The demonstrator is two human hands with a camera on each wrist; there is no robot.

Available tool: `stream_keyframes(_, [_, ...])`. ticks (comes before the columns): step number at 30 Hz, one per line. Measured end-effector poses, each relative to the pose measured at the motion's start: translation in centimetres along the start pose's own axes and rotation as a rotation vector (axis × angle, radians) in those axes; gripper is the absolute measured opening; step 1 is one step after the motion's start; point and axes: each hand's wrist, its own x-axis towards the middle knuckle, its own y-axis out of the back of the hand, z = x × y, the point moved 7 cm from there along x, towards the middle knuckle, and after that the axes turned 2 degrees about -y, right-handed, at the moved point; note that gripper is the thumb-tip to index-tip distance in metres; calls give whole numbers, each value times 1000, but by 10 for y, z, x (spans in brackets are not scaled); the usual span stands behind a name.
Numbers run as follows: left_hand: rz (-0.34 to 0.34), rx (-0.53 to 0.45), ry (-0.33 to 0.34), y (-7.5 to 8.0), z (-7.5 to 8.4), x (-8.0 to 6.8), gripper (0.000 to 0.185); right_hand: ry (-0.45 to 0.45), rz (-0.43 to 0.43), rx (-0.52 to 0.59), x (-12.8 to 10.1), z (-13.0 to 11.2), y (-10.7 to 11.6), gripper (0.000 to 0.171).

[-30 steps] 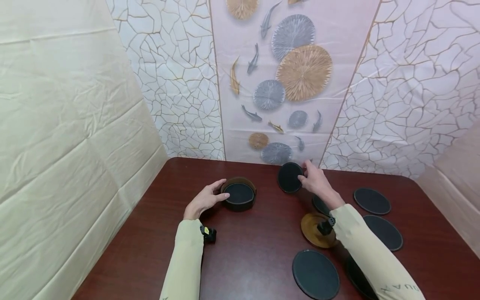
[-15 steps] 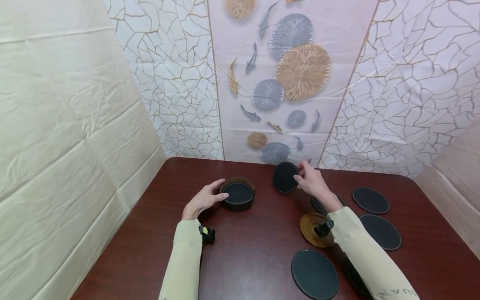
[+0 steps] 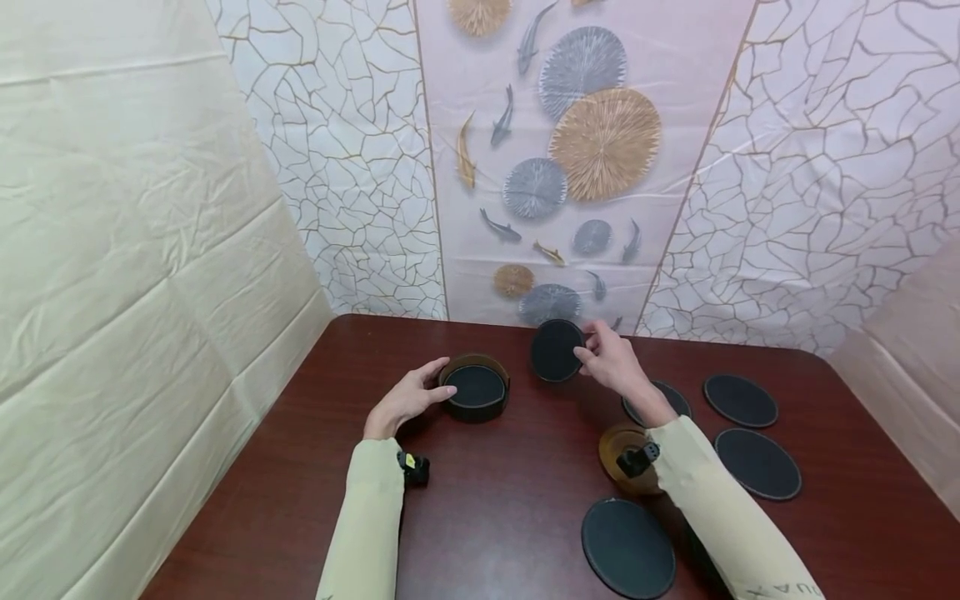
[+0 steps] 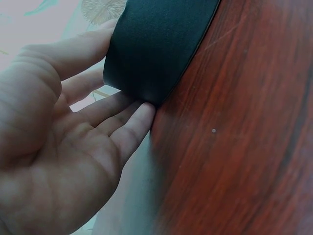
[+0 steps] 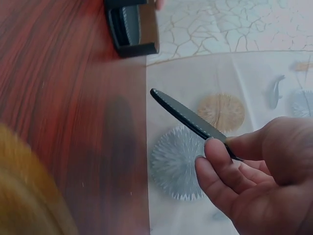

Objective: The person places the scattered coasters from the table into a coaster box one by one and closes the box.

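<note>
Head view: near the far edge of the table (image 3: 480,508), the right grip (image 3: 613,360) pinches a raised black disc (image 3: 555,350), the left grip (image 3: 407,402) clasps a round holder (image 3: 476,412)

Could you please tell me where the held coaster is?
In the head view, the held coaster is right of the black holder, pinched by the right hand.

between holder and held disc: a gap is kept between the round holder (image 3: 475,411) and the black disc (image 3: 557,350) gripped by the right hand (image 3: 613,362).
holder's left side: blocked by the left hand (image 3: 410,400).
between sleeves: a broad stretch of tabletop (image 3: 480,508) is unobstructed.
right side: passage is hindered by the brown dish (image 3: 613,467), loose black discs (image 3: 741,400) and right sleeve (image 3: 731,508).
back: bounded by the patterned cloth (image 3: 555,167).
</note>
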Motion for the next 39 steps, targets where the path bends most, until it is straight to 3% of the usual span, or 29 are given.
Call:
stream_keyframes(28, [-21, -6, 8, 0, 2, 1, 72, 43, -89, 234, -4, -37, -47, 39])
stream_keyframes(39, [-25, -28, 11, 0, 2, 1, 71, 78, -83, 227, 2, -47, -70, 35])
